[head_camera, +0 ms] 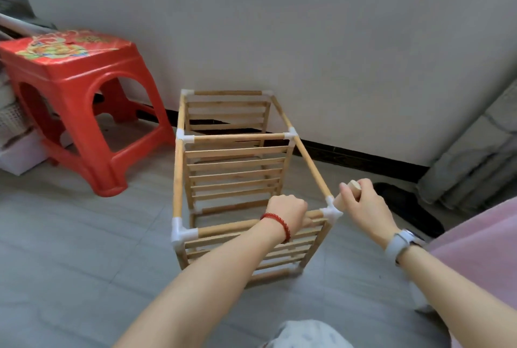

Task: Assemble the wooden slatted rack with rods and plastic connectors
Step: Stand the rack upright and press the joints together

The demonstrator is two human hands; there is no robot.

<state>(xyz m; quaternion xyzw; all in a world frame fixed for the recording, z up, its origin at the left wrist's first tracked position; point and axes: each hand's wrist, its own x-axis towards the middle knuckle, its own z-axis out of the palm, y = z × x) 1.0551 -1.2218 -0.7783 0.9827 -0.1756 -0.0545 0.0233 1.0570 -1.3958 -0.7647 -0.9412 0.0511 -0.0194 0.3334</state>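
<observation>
head view: left hand [288, 209] curls around the near top rod [223, 228] of the rack [232, 168]; right hand [362, 202] grips a short wooden rod [353, 187] at the corner connector [331, 213].

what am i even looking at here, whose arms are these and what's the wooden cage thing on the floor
This is a single picture from a camera worn on a person's head, looking forward and down, so the two bare arms are the wearer's own. There is no machine.

On the grey tiled floor stands a half-built wooden rack: slatted panels joined by round rods and white plastic connectors at the corners. The left hand, with a red bead bracelet on its wrist, grips the nearest top rod. The right hand, with a watch on its wrist, is curled round a short rod and holds it at the near right corner connector, apparently to push it in.

To the left stands a red plastic stool, beside the wall.
</observation>
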